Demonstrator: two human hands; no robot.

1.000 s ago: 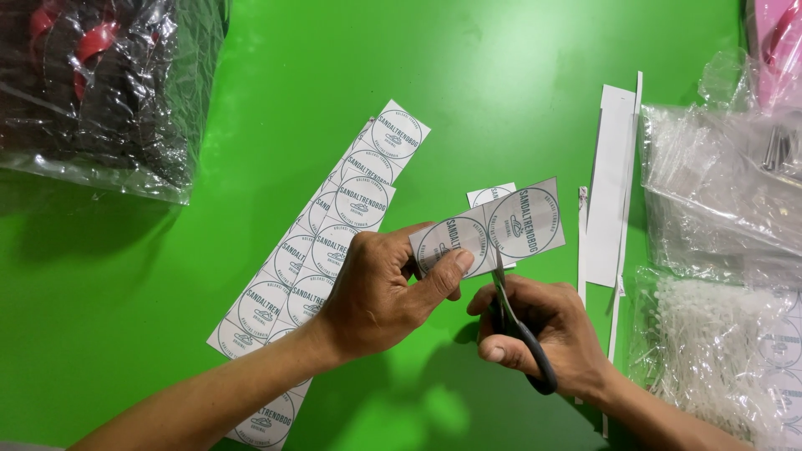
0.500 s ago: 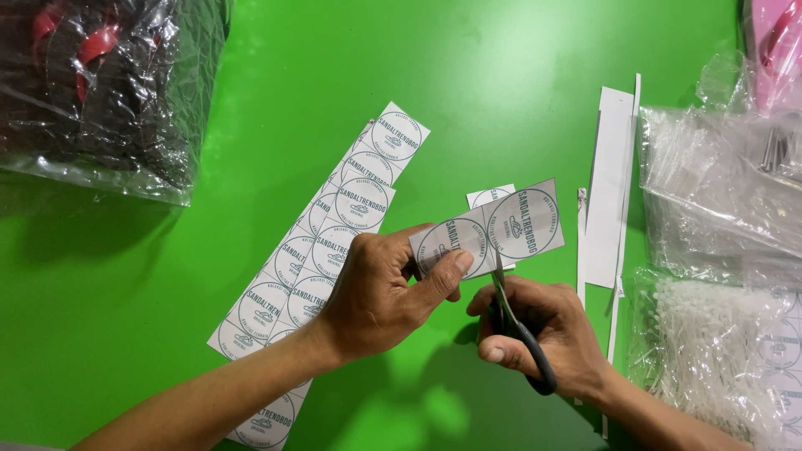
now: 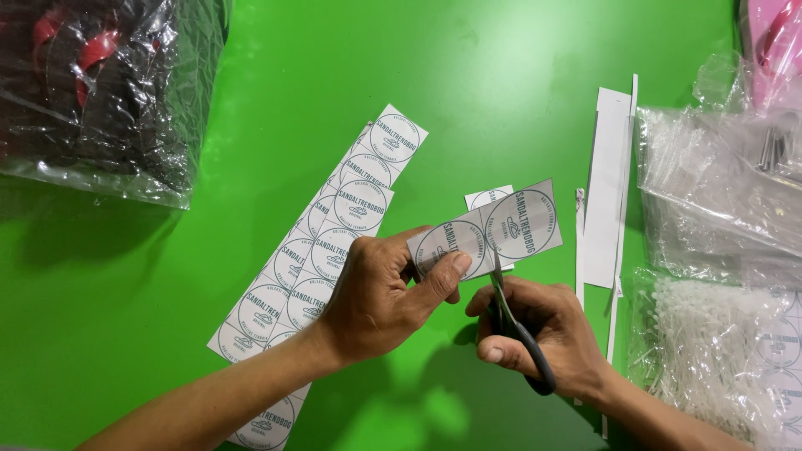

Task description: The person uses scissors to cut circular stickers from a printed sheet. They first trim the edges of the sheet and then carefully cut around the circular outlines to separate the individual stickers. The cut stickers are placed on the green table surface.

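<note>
Labels (image 3: 489,235), two round printed ones on a short grey-white strip, are held above the green table (image 3: 518,83), with the strip tilted so that its right end stands higher. That strip is pinched at its left end by the left hand (image 3: 380,301), the thumb laid across the front of the left label and the fingers curled behind it. Scissors (image 3: 514,326) are held in the right hand (image 3: 543,338), just below and to the right of the strip, with fingers closed through the dark handles; the blades are raised to the strip's lower edge between the two labels and are seen narrowly parted, touching the paper. To the left of the strip, long sheets of round labels (image 3: 326,259) are laid slantwise on the table, partly covered by the left forearm. Just behind the strip, a small white paper piece (image 3: 483,198) is seen on the table. To the right of the strip, narrow white paper offcuts (image 3: 606,192) are laid upright. Farther right, clear plastic bags (image 3: 718,200) are piled, the lower one filled with thin white pieces. Far to the upper left of the strip, a dark bag (image 3: 100,92) with red and black contents is placed.
</note>
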